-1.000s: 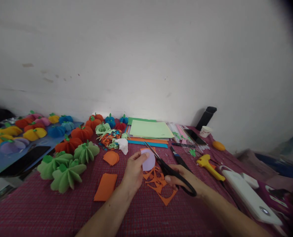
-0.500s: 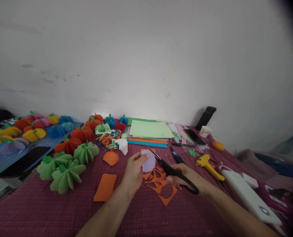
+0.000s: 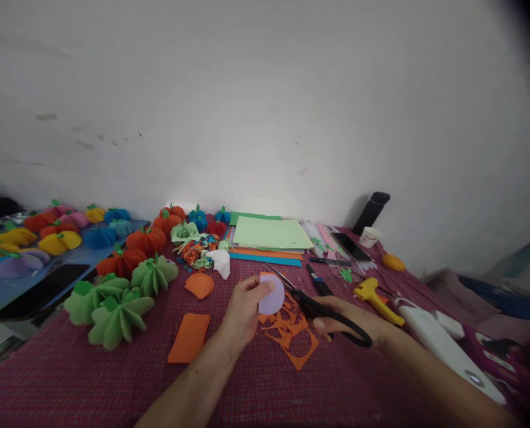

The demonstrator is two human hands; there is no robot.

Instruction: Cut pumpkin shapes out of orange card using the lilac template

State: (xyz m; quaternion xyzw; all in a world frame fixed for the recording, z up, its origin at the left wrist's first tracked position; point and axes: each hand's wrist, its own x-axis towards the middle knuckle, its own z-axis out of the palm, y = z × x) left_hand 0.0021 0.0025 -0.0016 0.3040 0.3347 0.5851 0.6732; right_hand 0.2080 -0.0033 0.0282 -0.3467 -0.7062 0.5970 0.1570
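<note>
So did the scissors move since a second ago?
Yes. The scissors slid right and a little toward the person, away from the green paper stack; the right hand holds them.

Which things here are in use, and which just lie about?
In use: left hand holding lilac paper circle; right hand holding black scissors.
Lying about: orange offcuts, paper pumpkins, glue gun, paper stack.

Maroon-clothed table (image 3: 90,380); paper pumpkins (image 3: 113,309), orange scraps (image 3: 291,339), paper stack (image 3: 269,235), glue gun (image 3: 376,297)
</note>
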